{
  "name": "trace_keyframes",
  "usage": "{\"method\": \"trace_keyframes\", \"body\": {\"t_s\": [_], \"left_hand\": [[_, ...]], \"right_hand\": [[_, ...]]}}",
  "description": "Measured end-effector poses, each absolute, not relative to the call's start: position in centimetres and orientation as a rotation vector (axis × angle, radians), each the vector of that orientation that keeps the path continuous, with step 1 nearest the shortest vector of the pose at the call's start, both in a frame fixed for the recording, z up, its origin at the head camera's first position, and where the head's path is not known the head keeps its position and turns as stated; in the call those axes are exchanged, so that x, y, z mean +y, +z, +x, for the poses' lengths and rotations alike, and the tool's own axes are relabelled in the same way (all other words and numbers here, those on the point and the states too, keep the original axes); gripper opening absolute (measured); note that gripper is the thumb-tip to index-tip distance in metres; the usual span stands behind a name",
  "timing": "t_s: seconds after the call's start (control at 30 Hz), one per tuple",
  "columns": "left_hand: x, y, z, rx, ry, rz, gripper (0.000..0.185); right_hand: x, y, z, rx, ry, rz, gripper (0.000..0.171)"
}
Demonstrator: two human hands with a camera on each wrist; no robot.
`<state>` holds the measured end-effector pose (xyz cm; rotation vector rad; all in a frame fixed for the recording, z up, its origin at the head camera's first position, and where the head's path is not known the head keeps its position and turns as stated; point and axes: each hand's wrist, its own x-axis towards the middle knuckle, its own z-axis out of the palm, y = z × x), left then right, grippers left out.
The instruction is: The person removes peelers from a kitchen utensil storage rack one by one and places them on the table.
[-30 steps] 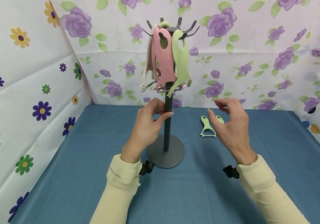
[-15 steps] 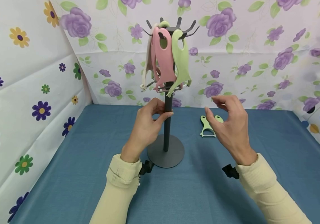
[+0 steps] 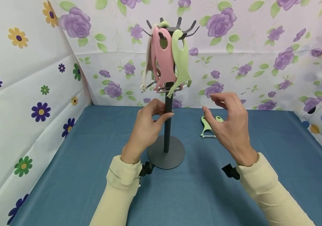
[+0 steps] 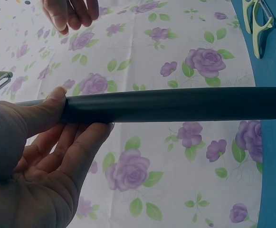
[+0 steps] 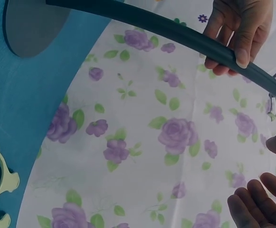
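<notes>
My left hand (image 3: 146, 125) grips the dark pole (image 3: 167, 131) of a hook stand between thumb and fingers, below the hanging peelers. From the stand's hooks hang a pink peeler (image 3: 165, 59), a green peeler (image 3: 181, 59), a whitish peeler (image 3: 147, 64) and others partly hidden behind them. My right hand (image 3: 231, 122) is in the air to the right of the stand, thumb and fingers apart, holding nothing. Behind it on the table lie a green peeler (image 3: 206, 127) and another green peeler (image 3: 219, 119), mostly covered by the hand in the head view.
The stand's round grey base (image 3: 166, 160) rests on the blue tablecloth (image 3: 177, 194). A floral backdrop (image 3: 107, 37) rises behind the table, with patterned sheets at both sides. Several bare hooks (image 3: 190, 26) stick out at the stand's top.
My right hand has drifted slightly up and to the left, covering more of the peelers on the table. The left hand keeps its grip on the pole.
</notes>
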<state>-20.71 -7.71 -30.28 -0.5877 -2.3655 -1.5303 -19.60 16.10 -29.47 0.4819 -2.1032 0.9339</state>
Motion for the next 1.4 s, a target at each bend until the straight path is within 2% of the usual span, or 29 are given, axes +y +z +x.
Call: {"method": "trace_keyframes", "body": {"t_s": [1.4], "left_hand": [[-7.7,-30.3,-20.7,-2.352,-1.512,-0.597,0.015]], "right_hand": [[13.3,-27.5,-18.3,-2.039,1.047,0.531,0.048]]}}
